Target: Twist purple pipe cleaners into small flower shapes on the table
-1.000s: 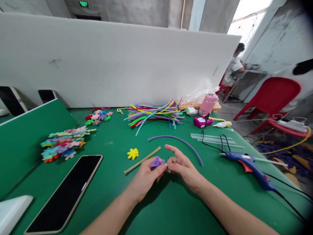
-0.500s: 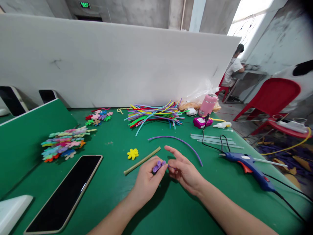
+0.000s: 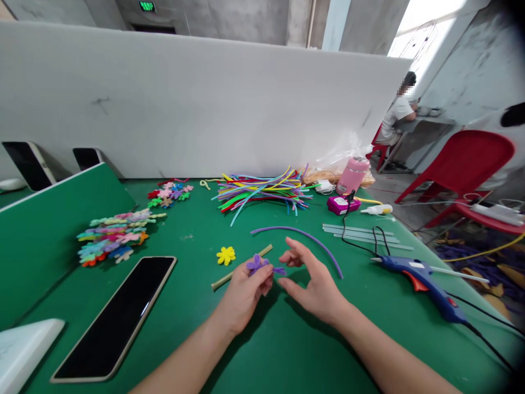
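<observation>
A purple fuzzy flower (image 3: 255, 265) is pinched between the thumb and fingers of the left hand (image 3: 243, 300) above the middle of a green worktop (image 3: 287, 358), its petals rising beyond the thumb and its loose end jutting out toward the worktop's right edge. Beside that end, the right hand (image 3: 318, 285) holds nothing, thumb and fingers spread well apart. A yellow flower (image 3: 226, 255) and an olive stick (image 3: 222, 280) lie just beyond the left hand; a curved purple stem (image 3: 312, 238) lies nearer the far edge, a blue glue gun (image 3: 429, 279) by the right edge.
</observation>
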The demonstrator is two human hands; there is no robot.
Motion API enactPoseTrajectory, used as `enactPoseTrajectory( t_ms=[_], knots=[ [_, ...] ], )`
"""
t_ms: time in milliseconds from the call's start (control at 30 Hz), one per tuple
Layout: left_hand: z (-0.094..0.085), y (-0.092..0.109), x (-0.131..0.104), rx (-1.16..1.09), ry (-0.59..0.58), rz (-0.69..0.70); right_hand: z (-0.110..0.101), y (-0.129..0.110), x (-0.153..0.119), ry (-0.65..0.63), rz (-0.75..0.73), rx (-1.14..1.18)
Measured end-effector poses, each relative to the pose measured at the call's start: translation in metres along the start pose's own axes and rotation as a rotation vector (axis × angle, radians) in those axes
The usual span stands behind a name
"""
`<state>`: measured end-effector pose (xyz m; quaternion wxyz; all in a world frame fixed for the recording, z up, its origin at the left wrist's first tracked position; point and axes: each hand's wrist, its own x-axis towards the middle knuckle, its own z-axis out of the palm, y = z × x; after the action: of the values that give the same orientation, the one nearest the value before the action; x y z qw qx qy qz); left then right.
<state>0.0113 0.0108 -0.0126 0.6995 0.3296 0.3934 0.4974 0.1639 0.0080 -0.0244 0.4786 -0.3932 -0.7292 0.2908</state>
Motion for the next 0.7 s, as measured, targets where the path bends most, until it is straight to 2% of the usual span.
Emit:
enactPoseTrajectory(
  t_ms=[167,267,400,700],
  knots=[
    [0.001,0.001,0.0,-0.07,-0.015,-0.06,-0.003,-0.001,0.0,0.011,-0.175,-0.174],
    [0.0,-0.001,-0.002,-0.056,-0.044,-0.081,-0.004,-0.004,0.0,0.012,-0.188,-0.199],
    [0.0,-0.002,-0.003,0.003,-0.076,-0.071,-0.002,-0.007,-0.001,0.016,-0.05,-0.06],
    [0.001,0.0,-0.003,0.289,-0.125,0.094,0.006,-0.012,0.005,0.014,0.39,0.518]
  ],
)
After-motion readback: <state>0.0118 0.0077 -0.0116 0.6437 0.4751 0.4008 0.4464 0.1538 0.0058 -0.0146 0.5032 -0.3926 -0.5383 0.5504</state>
